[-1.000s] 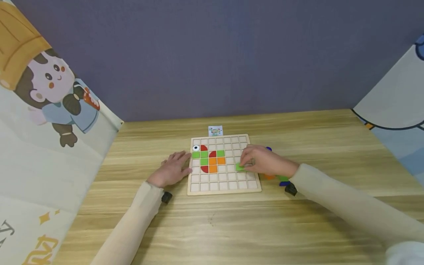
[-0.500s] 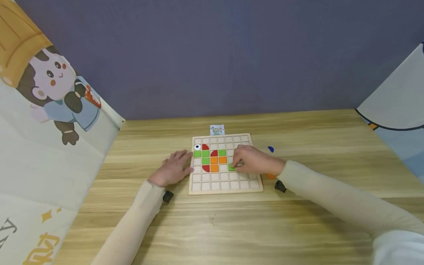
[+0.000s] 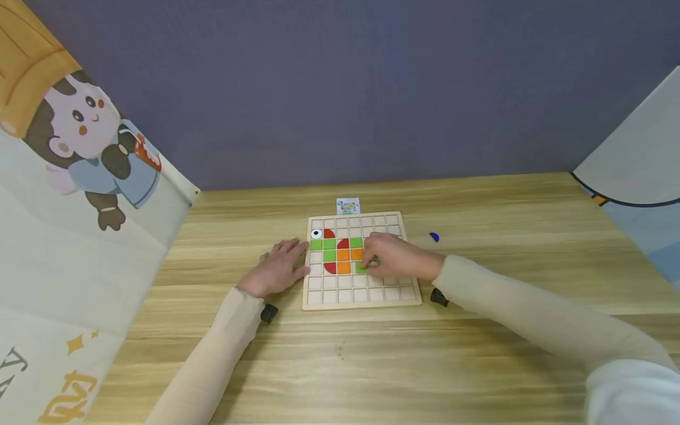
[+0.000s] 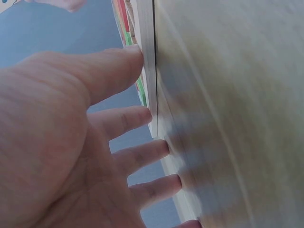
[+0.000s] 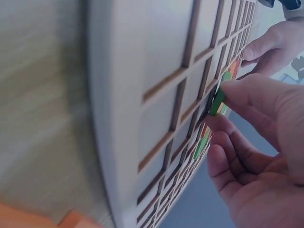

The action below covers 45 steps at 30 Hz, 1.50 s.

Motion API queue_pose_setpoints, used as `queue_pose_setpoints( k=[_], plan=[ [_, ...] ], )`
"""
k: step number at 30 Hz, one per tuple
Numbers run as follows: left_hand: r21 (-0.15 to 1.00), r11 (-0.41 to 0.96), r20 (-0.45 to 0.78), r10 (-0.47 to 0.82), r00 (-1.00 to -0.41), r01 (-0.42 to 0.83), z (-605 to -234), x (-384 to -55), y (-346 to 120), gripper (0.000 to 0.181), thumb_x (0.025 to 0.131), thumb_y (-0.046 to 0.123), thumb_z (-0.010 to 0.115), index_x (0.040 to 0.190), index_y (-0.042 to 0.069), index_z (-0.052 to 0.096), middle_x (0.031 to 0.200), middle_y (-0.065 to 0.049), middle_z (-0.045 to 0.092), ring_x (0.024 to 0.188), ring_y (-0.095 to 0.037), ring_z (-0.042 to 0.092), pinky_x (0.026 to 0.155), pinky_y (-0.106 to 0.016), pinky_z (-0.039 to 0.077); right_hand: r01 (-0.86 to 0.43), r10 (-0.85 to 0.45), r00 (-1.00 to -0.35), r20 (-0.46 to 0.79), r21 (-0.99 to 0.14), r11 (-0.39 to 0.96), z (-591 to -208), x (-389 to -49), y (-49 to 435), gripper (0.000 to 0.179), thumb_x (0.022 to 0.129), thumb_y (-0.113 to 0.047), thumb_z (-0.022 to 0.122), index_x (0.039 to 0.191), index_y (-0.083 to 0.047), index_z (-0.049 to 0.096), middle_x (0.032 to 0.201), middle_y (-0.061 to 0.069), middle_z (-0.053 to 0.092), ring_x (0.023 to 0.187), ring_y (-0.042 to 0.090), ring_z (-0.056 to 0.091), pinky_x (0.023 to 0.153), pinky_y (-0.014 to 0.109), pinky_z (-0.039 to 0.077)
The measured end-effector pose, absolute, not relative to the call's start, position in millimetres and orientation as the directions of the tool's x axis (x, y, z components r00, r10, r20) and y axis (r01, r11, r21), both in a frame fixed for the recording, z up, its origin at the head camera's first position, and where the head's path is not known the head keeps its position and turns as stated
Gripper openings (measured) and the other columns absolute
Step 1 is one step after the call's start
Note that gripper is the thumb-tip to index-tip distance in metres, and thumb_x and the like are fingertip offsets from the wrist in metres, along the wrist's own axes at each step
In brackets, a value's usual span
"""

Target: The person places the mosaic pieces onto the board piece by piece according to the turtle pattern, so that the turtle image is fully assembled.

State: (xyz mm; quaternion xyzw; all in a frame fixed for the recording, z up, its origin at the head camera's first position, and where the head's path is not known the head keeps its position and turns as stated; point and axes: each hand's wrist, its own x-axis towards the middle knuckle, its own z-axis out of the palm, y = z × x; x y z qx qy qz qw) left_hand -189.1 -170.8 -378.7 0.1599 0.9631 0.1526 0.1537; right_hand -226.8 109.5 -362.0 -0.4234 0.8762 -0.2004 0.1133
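A wooden grid board (image 3: 362,306) lies on the table, bearing red, green and orange tiles and a white eye tile (image 3: 316,234) at its upper left. My right hand (image 3: 395,257) pinches a green square tile (image 5: 218,100) between thumb and fingertip. In the head view that tile overlaps the cell right of the lower orange tile (image 3: 343,268); in the right wrist view it is tilted at the grid. My left hand (image 3: 275,268) rests with spread fingers at the board's left edge, its thumb and index fingertip (image 4: 145,114) against the side.
A small picture card (image 3: 347,205) lies behind the board's far edge. To the right, a blue half-round piece (image 3: 434,237) lies on the table (image 3: 340,366). Orange pieces (image 5: 28,217) show beside the board in the right wrist view. A dark wall (image 3: 372,94) stands behind the table.
My right hand has carried the green tile leftward across the board, from its right side to beside the orange tiles. The blue half-round piece has come into fuller view. My left hand stays put.
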Motion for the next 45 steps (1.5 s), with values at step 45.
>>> queue_pose_setpoints(
  k=[45],
  plan=[
    [0.335, 0.906, -0.256, 0.354, -0.9, 0.261, -378.6, -190.3, -170.5, 0.063, 0.099, 0.039, 0.048, 0.151, 0.011, 0.025, 0.155, -0.016, 0.016, 0.139, -0.04, 0.014, 0.104, -0.065, 0.018, -0.718, -0.766, -0.639, 0.076, -0.417, 0.557, -359.3, -217.5, 140.9, 0.021, 0.09, -0.016, 0.067, 0.108, -0.009, 0.073, 0.118, 0.004, 0.059, 0.109, 0.019, 0.051, 0.089, 0.036, 0.046]
  ],
)
